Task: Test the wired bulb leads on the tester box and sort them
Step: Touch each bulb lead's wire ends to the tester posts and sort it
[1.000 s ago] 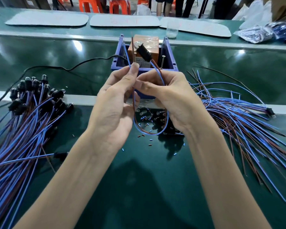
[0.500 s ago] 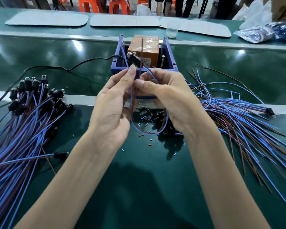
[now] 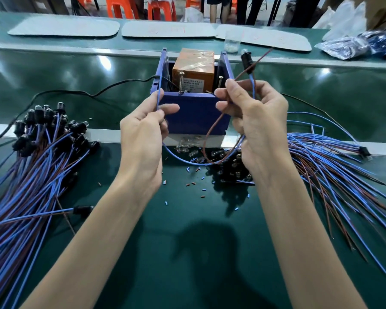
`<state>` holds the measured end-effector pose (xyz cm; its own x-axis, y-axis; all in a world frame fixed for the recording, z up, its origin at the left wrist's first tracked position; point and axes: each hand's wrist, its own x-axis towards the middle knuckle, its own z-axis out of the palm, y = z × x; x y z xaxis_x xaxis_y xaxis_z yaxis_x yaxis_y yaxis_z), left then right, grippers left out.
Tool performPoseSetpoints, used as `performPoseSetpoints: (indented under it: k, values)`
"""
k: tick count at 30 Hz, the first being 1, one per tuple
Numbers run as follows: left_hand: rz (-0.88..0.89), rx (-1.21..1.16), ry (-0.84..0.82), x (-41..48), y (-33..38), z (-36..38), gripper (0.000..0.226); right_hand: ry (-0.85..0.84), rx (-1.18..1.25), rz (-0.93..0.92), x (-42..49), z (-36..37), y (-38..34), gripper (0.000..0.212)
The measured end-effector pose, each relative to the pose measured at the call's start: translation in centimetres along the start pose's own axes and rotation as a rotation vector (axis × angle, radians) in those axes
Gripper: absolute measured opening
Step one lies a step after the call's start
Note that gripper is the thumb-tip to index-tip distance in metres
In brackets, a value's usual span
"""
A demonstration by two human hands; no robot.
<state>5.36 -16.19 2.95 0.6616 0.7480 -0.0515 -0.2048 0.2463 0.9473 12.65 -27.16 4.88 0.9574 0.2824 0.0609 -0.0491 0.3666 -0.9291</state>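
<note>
The blue tester box [image 3: 194, 112] stands in the middle, with an orange block [image 3: 194, 65] and two upright screws [image 3: 181, 82] inside. My left hand [image 3: 143, 134] pinches the blue wire [image 3: 176, 158] of one bulb lead at the box's left front corner. My right hand [image 3: 254, 114] grips the same lead's brown wire [image 3: 212, 128] near the right screw. The lead's black bulb socket [image 3: 247, 60] sticks up above my right hand. Both wires hang in a loop below the hands.
A pile of bulb leads [image 3: 31, 157] lies at the left, and another pile [image 3: 334, 168] at the right. Loose bulbs and cut insulation bits [image 3: 198, 177] lie before the box. A black cable [image 3: 76, 93] runs left from the box. Grey pads [image 3: 62, 27] and plastic bags [image 3: 348, 45] lie behind.
My hands have moved apart, spreading the two wires toward the box's left and right sides. The bulb socket has swung from over the box's middle to the right.
</note>
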Motion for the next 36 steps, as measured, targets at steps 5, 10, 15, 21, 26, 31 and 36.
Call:
performPoseSetpoints:
  k: [5,10,15,21,26,31,36]
  values:
    - [0.093,0.130,-0.050,0.2,-0.3,-0.6,0.025,0.076,0.008,-0.008,0.9,-1.2,0.0,0.019]
    - [0.111,0.185,-0.128,0.4,-0.5,-0.9,0.022,-0.008,-0.010,0.028,1.4,-2.3,-0.4,0.033]
    - [0.103,0.272,-0.231,0.6,-0.5,-1.1,0.023,-0.215,-0.060,0.060,1.5,-2.5,-0.5,0.032]
    - [0.143,0.317,-0.264,1.3,0.2,-0.1,0.026,-0.310,-0.138,-0.052,1.4,-2.6,-0.6,0.026]
    - [0.140,0.377,-0.238,2.7,1.0,0.3,0.026,-0.233,-0.257,-0.093,1.5,-2.7,-0.4,0.014]
    - [0.154,0.360,-0.169,3.3,0.8,-0.1,0.026,-0.030,-0.222,-0.063,2.2,-3.2,-0.1,0.017]
    - [0.219,0.439,-0.102,3.9,-0.3,-0.6,0.022,0.065,-0.200,-0.025,3.1,-3.7,0.8,0.021]
